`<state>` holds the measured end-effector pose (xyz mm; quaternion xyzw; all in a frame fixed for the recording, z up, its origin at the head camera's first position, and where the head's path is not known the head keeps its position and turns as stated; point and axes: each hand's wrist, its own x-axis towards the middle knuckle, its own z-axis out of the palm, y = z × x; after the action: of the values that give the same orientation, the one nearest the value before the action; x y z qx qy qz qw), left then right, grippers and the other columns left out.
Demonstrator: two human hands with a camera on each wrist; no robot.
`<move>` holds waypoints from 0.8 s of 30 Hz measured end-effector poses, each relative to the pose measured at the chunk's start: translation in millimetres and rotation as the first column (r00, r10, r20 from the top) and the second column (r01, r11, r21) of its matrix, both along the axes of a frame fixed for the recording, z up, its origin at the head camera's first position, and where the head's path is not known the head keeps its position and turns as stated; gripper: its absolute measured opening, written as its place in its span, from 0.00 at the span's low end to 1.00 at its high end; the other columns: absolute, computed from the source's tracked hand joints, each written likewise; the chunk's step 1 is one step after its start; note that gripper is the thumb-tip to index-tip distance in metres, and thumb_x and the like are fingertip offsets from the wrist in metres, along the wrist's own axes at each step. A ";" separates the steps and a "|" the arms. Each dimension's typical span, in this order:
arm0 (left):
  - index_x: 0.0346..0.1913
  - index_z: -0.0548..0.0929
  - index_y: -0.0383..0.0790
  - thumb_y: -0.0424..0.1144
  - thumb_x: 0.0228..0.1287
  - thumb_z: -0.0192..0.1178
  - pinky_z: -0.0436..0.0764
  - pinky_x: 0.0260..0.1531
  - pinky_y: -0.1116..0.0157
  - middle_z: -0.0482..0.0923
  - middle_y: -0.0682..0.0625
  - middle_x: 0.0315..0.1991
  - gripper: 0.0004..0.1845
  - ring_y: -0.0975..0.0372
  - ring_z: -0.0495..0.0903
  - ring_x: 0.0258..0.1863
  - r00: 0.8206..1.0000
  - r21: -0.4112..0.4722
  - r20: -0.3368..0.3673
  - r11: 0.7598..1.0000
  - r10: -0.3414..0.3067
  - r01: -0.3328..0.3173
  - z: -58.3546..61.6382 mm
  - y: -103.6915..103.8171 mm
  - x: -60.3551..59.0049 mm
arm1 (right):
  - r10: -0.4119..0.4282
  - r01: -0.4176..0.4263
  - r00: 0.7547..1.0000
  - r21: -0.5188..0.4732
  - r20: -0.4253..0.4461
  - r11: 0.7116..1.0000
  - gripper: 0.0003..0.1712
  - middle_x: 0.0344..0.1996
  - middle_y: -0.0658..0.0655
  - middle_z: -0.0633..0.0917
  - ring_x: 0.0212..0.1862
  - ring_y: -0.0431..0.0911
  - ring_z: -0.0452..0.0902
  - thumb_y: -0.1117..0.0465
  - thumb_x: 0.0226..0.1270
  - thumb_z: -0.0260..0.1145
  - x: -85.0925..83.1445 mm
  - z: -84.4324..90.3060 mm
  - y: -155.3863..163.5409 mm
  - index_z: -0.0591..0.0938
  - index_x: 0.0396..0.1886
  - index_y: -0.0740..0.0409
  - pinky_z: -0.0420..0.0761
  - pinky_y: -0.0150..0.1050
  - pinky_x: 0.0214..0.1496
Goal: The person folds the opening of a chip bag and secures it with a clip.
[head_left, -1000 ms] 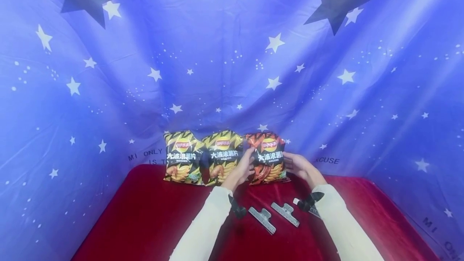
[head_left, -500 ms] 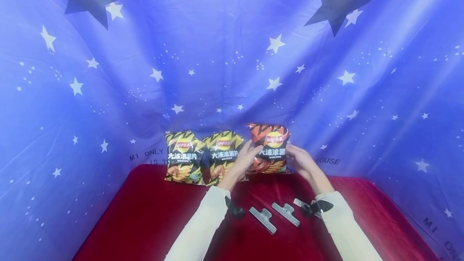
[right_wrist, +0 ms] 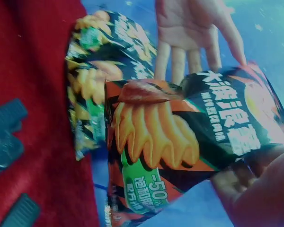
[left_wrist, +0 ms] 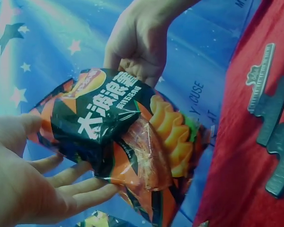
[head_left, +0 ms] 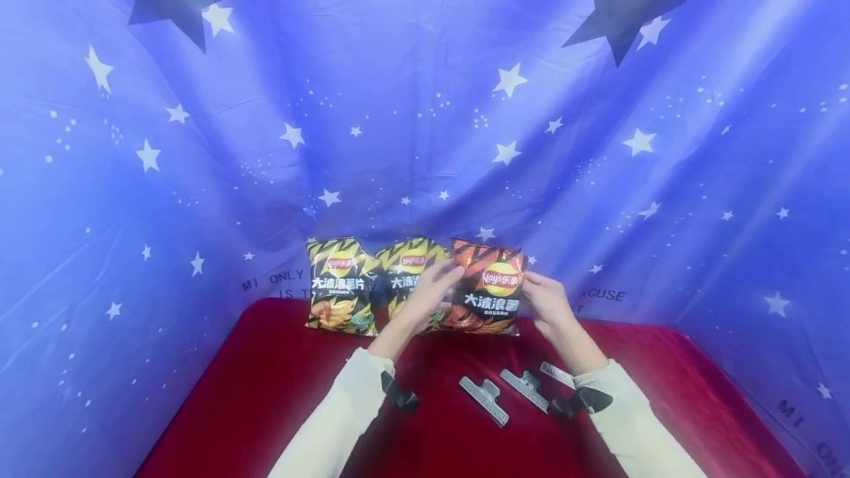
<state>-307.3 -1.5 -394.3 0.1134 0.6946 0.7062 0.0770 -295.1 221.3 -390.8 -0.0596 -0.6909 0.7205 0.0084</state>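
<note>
An orange-and-black Lay's chip bag (head_left: pixel 488 308) is held up between both hands, its printed front turned toward the head camera. My left hand (head_left: pixel 425 297) holds it at its left edge, thumb on the front and fingers reaching behind, as the left wrist view of the chip bag (left_wrist: pixel 132 142) shows. On the opposite edge my right hand (head_left: pixel 547 305) grips the bag, with the fingers partly hidden behind it. Two yellow-and-black chip bags stand to the left: the outer yellow bag (head_left: pixel 341 286) shows whole, while the inner yellow bag (head_left: pixel 412 249) is partly covered by my left hand.
Several grey bag clips lie on the red cloth in front: a left clip (head_left: pixel 485 398), a middle clip (head_left: pixel 521 386) and a right clip (head_left: pixel 556 373) partly under the right sleeve. A blue star-print curtain (head_left: pixel 398 94) hangs behind the red-covered table (head_left: pixel 265 389).
The orange bag rose, then came lower and leftward, nearer the camera, and now overlaps the inner yellow bag. My left hand shifted left with it; the clips stayed put.
</note>
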 end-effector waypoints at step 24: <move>0.81 0.50 0.35 0.53 0.75 0.56 0.87 0.46 0.46 0.65 0.27 0.72 0.43 0.36 0.84 0.52 0.998 -0.106 0.055 0.994 0.016 -0.010 -10.3 -41.8 31.4 | -0.047 0.046 0.999 0.120 0.005 0.992 0.21 0.41 0.59 0.88 0.35 0.38 0.81 0.69 0.71 0.59 27.6 -12.9 -53.1 0.79 0.60 0.74 0.83 0.32 0.40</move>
<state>-275.9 -43.3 -404.6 0.0848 0.7295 0.6717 0.0974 -267.5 168.2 -403.7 -0.0780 -0.7314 0.6770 0.0259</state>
